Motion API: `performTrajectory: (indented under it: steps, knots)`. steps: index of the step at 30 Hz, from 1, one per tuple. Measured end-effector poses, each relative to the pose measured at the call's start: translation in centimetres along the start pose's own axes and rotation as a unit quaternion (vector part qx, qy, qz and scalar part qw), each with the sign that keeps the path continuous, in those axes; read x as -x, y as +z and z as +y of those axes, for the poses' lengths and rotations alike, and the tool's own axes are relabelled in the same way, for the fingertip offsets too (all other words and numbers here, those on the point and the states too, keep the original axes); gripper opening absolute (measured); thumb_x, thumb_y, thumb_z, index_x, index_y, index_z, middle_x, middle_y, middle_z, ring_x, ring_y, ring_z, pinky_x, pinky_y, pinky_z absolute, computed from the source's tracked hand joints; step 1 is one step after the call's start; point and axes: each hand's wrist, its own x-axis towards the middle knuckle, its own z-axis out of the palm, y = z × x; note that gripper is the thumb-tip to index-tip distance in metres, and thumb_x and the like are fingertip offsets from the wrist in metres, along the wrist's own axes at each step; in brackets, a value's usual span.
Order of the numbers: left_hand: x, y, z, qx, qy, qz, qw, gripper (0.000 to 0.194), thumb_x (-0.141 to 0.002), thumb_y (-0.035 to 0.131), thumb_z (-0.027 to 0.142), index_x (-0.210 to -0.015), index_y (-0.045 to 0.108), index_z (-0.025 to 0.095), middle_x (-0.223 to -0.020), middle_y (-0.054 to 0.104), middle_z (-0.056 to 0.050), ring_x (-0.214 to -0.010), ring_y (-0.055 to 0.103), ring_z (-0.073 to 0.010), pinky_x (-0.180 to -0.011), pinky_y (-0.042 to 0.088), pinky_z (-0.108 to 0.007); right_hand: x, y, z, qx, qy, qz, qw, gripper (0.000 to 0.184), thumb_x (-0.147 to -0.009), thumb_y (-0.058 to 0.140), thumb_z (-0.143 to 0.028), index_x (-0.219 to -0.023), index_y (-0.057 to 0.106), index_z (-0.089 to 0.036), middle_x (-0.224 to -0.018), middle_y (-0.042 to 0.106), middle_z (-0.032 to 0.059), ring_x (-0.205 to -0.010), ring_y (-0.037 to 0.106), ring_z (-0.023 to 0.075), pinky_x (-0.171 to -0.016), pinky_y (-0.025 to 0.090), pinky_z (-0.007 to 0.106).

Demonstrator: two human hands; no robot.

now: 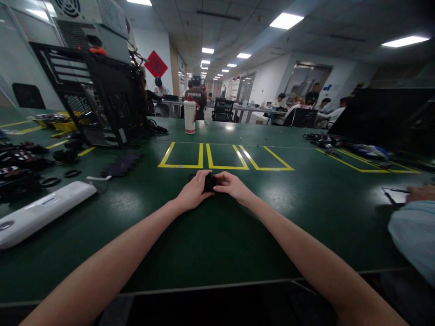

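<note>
The left hand (196, 189) was closed around a small, black, blocky object (209, 183), whose right end the right hand (231, 184) pinched, just nearer than the yellow tape outlines (227, 167) on the glossy green tabletop (204, 249). Beyond stood a tall white cup with a red lid (190, 120), contents hidden; red print near its base was illegible. Leftward stood a black metal computer case (112, 102). A distant person's brown shirt (197, 97) read "UMPKIN", any first letter unclear.
</note>
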Motion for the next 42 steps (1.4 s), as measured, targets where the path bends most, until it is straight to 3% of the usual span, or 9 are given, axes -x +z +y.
performTrajectory:
  steps: [9, 13, 17, 20, 29, 33, 37, 42]
  knots:
    - [-0.1, 0.1, 0.1, -0.005, -0.009, -0.004, 1.0, 0.062, -0.07, 0.059, 0.03, -0.121, 0.025, 0.02, -0.12, 0.037, -0.01, -0.107, 0.045, -0.026, -0.085, 0.042, -0.041, -0.4, -0.1, 0.8, 0.036, -0.026, 0.013, 0.999, 0.037, -0.062, 0.065, -0.018, -0.096, 0.05, -0.016, -0.098, 0.056, 0.0041, -0.092, 0.056, 0.0143, -0.088, 0.042, 0.035]
    - [-0.6, -0.4, -0.3, 0.006, -0.057, -0.035, 0.998, 0.063, -0.071, 0.057, 0.038, -0.122, 0.024, 0.021, -0.124, 0.037, -0.011, -0.106, 0.047, -0.0271, -0.082, 0.043, -0.041, -0.2, -1.4, 1.0, 0.206, 0.012, 0.037, 0.978, 0.038, -0.066, 0.062, -0.029, -0.101, 0.053, -0.016, -0.105, 0.056, 0.0084, -0.099, 0.052, 0.0192, -0.092, 0.037, 0.041]
    - [-1.2, -1.3, -1.6, 0.047, -0.148, -0.114, 0.981, 0.067, -0.067, 0.058, 0.047, -0.12, 0.028, 0.019, -0.122, 0.042, -0.012, -0.105, 0.048, -0.0282, -0.082, 0.043, -0.04, 0.7, -2.2, 0.7, 0.323, 0.018, 0.046, 0.945, 0.052, -0.065, 0.061, -0.04, -0.111, 0.05, -0.018, -0.117, 0.049, 0.01, -0.108, 0.046, 0.0234, -0.092, 0.035, 0.042]
    - [-1.5, -1.7, -2.2, 0.08, -0.167, -0.144, 0.972, 0.071, -0.064, 0.059, 0.05, -0.12, 0.029, 0.019, -0.121, 0.043, -0.013, -0.105, 0.048, -0.0283, -0.083, 0.043, -0.039, 1.1, -2.0, 0.5, 0.332, -0.002, 0.024, 0.943, 0.061, -0.061, 0.064, -0.042, -0.115, 0.047, -0.02, -0.119, 0.047, 0.0089, -0.11, 0.044, 0.0234, -0.093, 0.035, 0.041]
    - [-1.3, -1.7, -1.8, 0.079, -0.154, -0.119, 0.978, 0.07, -0.061, 0.064, 0.043, -0.118, 0.031, 0.018, -0.116, 0.046, -0.012, -0.103, 0.049, -0.0288, -0.084, 0.042, -0.044, 1.1, -1.5, 0.4, 0.264, -0.036, 0.036, 0.963, 0.051, -0.064, 0.065, -0.025, -0.111, 0.047, -0.02, -0.109, 0.054, 0.0067, -0.103, 0.05, 0.0209, -0.09, 0.036, 0.042]
    - [-0.9, -1.7, -0.4, 0.074, -0.136, -0.122, 0.98, 0.067, -0.062, 0.064, 0.039, -0.117, 0.032, 0.018, -0.115, 0.046, -0.012, -0.102, 0.05, -0.0273, -0.082, 0.043, -0.041, 2.3, -1.6, -0.5, 0.259, -0.039, 0.008, 0.965, 0.055, -0.064, 0.065, -0.025, -0.114, 0.043, -0.02, -0.103, 0.056, 0.0063, -0.098, 0.052, 0.0206, -0.089, 0.038, 0.042]
    - [0.5, -1.4, 2.4, 0.071, -0.092, -0.145, 0.983, 0.066, -0.062, 0.064, 0.038, -0.117, 0.033, 0.021, -0.11, 0.05, -0.008, -0.095, 0.054, -0.025, -0.076, 0.046, -0.037, 4.2, -1.1, -2.0, 0.2, -0.032, -0.036, 0.979, 0.055, -0.063, 0.066, -0.026, -0.111, 0.041, -0.021, -0.096, 0.057, 0.0057, -0.087, 0.057, 0.0188, -0.081, 0.044, 0.04]
    - [3.5, -1.5, 6.8, 0.074, -0.066, -0.145, 0.984, 0.073, -0.064, 0.061, 0.041, -0.124, 0.022, 0.028, -0.116, 0.047, -0.005, -0.098, 0.053, -0.0244, -0.079, 0.045, -0.038, 8.5, 1.4, -3.3, 0.071, 0.01, -0.001, 0.997, 0.048, -0.062, 0.064, -0.019, -0.102, 0.04, -0.022, -0.093, 0.054, 0.0027, -0.082, 0.06, 0.0165, -0.076, 0.049, 0.037]
